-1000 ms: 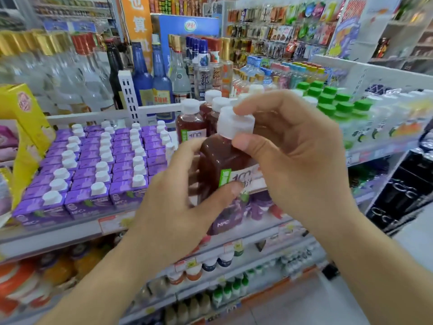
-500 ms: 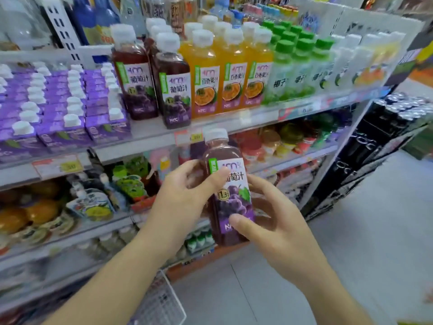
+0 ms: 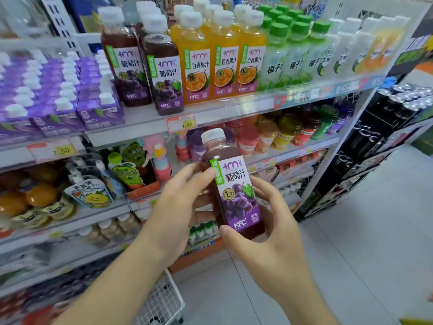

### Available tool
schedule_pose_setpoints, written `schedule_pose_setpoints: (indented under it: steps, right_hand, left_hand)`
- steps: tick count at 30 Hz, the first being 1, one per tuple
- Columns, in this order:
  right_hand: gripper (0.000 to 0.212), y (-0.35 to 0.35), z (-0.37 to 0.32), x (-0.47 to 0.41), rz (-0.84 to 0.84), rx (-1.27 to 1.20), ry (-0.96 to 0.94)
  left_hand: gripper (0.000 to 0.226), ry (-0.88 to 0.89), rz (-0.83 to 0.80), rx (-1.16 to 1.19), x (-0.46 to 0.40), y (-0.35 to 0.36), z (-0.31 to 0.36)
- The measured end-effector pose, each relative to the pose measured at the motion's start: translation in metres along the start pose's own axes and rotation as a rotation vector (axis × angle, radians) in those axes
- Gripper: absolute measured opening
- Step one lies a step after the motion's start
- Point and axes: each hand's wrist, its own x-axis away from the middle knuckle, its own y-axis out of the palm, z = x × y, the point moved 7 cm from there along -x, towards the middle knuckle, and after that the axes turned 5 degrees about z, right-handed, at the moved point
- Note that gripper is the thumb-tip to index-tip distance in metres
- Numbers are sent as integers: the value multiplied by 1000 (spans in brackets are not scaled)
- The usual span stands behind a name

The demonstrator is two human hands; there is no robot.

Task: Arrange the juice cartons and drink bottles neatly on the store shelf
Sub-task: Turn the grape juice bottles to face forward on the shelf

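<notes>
One grape juice bottle, clasped by my left hand and right hand, remained unshelved; two others already stood on the shelf.

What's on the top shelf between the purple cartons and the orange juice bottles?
Head view: two grape juice bottles stand between the purple cartons and orange juice bottles.

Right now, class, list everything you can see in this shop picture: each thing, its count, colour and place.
held grape juice bottle: one, dark purple, white cap, in both hands
shelf grape bottles: two in front, purple, top shelf
passion fruit bottles: three in front, orange, beside them
coconut drinks: several, green caps, further right
juice cartons: many, purple, top shelf left
black cans: many, right rack
wire basket: one, white, floor
left hand: grips bottle
right hand: grips bottle base
</notes>
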Motion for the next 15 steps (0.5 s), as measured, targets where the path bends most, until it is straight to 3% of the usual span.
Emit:
schedule_pose_setpoints:
  steps: [3, 9, 12, 15]
  right_hand:
    - [78, 2, -11, 2, 4, 53, -55]
    - [94, 3, -19, 0, 65, 195, -153]
    - [75, -8, -18, -2, 120, -24, -45]
    - [45, -10, -13, -8, 58, -324, 114]
  left_hand:
    - [30, 44, -11, 3, 5, -4, 7]
    - [34, 63, -3, 35, 5, -6, 13]
    - [39, 58, -45, 33, 5, -5, 14]
    - [51, 39, -59, 16, 1, -7, 8]
